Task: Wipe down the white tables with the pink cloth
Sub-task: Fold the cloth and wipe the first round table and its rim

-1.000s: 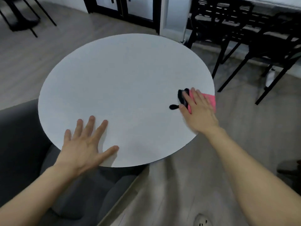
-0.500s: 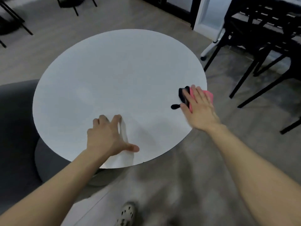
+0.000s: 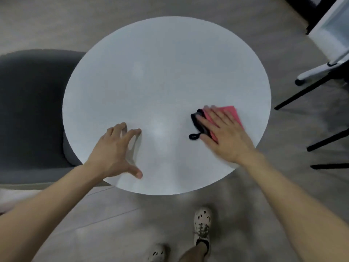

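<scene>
A round white table (image 3: 162, 72) fills the middle of the view. On its right side lies the pink cloth (image 3: 231, 112), which has a black edge and a black hanging loop at its left. My right hand (image 3: 224, 135) lies flat on the cloth with straight fingers and presses it against the tabletop. My left hand (image 3: 115, 152) is braced on the near left part of the table, its spread, bent fingertips and thumb touching the surface and holding nothing.
A dark grey upholstered chair (image 3: 30, 114) sits against the table's left edge. Black chair legs (image 3: 302, 95) and a white wheeled base (image 3: 319, 70) stand to the right. My feet in white shoes (image 3: 202, 225) are on the grey floor just below the table's near edge.
The view has swung round the table to look more straight down. My right hand has slid the cloth inward from the right rim. My left hand went from flat to propped on its fingertips.
</scene>
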Tool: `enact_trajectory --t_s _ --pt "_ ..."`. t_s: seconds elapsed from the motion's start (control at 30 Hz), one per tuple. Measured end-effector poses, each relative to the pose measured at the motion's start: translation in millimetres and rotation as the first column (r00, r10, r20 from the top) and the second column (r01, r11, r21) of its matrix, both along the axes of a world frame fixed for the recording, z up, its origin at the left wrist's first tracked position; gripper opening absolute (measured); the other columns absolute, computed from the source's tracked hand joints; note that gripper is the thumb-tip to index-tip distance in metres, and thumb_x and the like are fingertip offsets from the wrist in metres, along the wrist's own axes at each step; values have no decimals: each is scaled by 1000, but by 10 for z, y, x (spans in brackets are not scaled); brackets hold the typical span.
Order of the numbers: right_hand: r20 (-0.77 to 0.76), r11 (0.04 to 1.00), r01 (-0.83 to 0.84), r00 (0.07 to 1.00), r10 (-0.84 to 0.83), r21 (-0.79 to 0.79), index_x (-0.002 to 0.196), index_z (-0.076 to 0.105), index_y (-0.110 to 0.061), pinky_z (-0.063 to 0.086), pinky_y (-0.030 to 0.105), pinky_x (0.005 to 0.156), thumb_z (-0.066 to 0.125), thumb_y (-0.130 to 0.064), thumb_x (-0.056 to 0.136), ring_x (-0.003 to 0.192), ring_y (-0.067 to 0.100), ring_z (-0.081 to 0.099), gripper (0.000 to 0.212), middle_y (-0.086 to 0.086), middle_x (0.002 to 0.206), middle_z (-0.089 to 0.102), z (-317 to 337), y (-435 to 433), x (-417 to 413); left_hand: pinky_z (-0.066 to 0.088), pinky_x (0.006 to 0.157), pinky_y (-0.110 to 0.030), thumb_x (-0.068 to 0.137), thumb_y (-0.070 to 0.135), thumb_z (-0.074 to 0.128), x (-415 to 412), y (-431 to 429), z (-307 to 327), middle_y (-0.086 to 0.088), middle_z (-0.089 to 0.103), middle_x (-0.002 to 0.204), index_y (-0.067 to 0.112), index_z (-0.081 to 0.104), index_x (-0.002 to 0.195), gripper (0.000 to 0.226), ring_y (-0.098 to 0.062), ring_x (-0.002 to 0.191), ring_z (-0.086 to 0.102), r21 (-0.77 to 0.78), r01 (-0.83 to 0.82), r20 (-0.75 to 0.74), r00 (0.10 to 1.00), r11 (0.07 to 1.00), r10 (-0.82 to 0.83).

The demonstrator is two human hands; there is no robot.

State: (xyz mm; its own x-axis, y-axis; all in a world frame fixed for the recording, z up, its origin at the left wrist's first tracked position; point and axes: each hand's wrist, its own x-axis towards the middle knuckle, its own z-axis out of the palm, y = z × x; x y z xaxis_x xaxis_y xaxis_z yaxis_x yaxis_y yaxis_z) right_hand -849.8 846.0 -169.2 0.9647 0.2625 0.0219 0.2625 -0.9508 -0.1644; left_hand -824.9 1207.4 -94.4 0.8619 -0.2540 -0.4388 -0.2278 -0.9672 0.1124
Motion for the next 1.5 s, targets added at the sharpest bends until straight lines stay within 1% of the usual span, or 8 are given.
enact_trajectory --t_s 0.13,0.37,0.6,0.7,0.87,1.07,1.37,1.5 --pt "-8 967 256 967 -256 16 174 21 -26 10 53 136 24 -57 113 169 26 8 69 8 182 13 39 67 0 40 122 -48 34 75 101 25 -131 83 -2 17 170 47 25 163 152 -31 156 27 36 -60 -72 995 998 62" --pt "-55 808 -579 808 586 109 171 28 -36 7 46 137 31 -59 115 169 17 7 61 -4 181 17 45 320 -339 46 116 -45 50 54 107 -86 -471 271 -4 25 165 36 23 167 146 -29 149 41 204 -147 -67 984 968 164" --pt "-42 1000 -1 999 1 12 173 21 -29 9 49 136 30 -54 116 169 23 9 64 5 182 13 142 -1102 933 45 120 -51 59 65 101 -432 -1389 335 -4 22 173 38 15 172 144 -30 159 30 68 -562 -40 824 824 565" --pt "-45 979 -190 980 193 71 174 21 -23 13 54 134 30 -52 116 169 28 8 65 10 182 13 114 -653 588 47 118 -53 52 71 101 -426 -1936 255 -5 25 168 36 17 168 147 -31 158 28 69 -659 -81 745 749 663" --pt "-33 497 -859 497 867 127 172 26 -36 9 49 137 34 -57 115 169 18 6 61 -5 181 15 -26 -1067 677 54 109 -52 37 59 109 -296 -2171 121 -1 33 150 31 29 158 148 -27 149 34 74 -757 -82 644 649 761" --pt "-10 976 -208 978 209 69 173 24 -28 11 51 136 29 -53 115 168 26 13 63 8 181 18 30 -1620 2021 58 102 -47 32 70 104 -395 -2073 -24 5 21 158 37 19 167 163 -23 148 38 64 -760 -28 647 647 762" --pt "-33 462 -871 464 885 165 171 29 -33 9 49 136 39 -59 113 169 21 6 64 0 181 16 -1 -608 747 29 131 -50 42 63 107 -443 -2111 -2 3 -3 181 43 11 173 164 -21 167 4 -22 -820 -90 571 571 816" --pt "-45 773 -633 771 635 48 173 21 -37 14 52 135 31 -71 110 169 19 1 72 -3 182 10 2 -1362 1947 15 135 -53 51 64 104 -452 -2113 -12 1 -13 182 41 3 175 161 -25 169 -8 9 -809 -117 583 588 804"
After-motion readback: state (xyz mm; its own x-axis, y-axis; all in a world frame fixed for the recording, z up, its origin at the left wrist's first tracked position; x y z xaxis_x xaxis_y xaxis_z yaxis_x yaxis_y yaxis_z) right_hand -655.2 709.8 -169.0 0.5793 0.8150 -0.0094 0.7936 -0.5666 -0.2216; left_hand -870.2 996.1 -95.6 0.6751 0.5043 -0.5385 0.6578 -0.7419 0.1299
